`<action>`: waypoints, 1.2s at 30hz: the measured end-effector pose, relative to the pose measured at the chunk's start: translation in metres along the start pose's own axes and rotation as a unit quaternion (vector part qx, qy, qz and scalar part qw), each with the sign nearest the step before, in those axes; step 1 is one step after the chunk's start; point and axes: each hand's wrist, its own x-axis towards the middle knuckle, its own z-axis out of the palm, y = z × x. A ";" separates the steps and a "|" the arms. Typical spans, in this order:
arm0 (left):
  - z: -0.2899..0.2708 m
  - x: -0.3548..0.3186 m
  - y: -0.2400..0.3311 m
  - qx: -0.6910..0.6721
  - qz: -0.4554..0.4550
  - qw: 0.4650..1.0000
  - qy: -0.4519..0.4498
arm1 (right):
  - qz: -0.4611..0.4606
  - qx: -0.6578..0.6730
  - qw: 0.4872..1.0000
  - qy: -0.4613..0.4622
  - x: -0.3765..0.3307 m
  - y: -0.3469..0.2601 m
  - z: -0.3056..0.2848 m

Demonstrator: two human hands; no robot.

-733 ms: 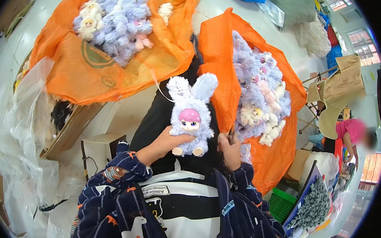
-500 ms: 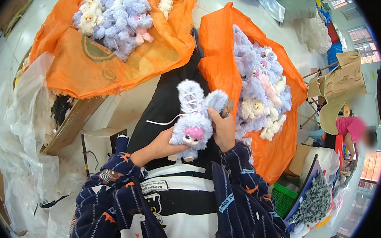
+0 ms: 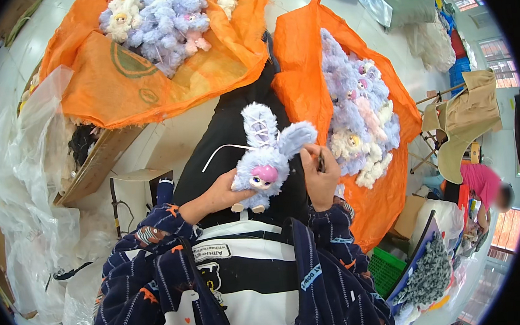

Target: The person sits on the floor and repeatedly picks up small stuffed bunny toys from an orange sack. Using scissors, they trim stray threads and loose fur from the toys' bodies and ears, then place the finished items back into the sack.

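Observation:
A lavender plush doll (image 3: 249,164) with long fluffy ears, a pink forehead and a small face sits upright over my lap. My left hand (image 3: 223,193) grips its lower body from the left, thumb across its front. White lacing crosses one ear (image 3: 260,126), and a loose white cord (image 3: 215,152) trails out to the left. The other ear (image 3: 298,137) leans right. Just beside that ear, my right hand (image 3: 322,179) is closed around small dark metal snips (image 3: 321,161), mostly hidden by the fingers; it stands apart from the doll.
Two orange sacks, one at far left (image 3: 89,90) and one on the right (image 3: 298,62), hold heaps of lavender, cream and pink plush dolls. Clear plastic sheeting (image 3: 20,175) and a wooden board (image 3: 104,162) lie left. A green crate (image 3: 387,270) stands near right; another person (image 3: 481,182) is beyond.
My right hand has moved from the doll's right ear toward the right and slightly nearer, with the snips turned into the fingers. The ear now shows whole. My left hand keeps its hold.

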 end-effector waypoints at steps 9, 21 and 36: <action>0.006 0.002 -0.003 0.259 0.060 0.964 0.010 | -0.133 -0.028 0.983 -0.119 0.023 -0.013 0.010; 0.010 0.003 0.003 0.305 0.072 0.950 0.008 | -0.042 -0.039 0.985 -0.160 0.029 -0.004 0.007; 0.007 0.007 0.002 0.289 0.014 0.957 0.011 | 0.285 0.255 0.919 -0.097 0.026 0.020 -0.010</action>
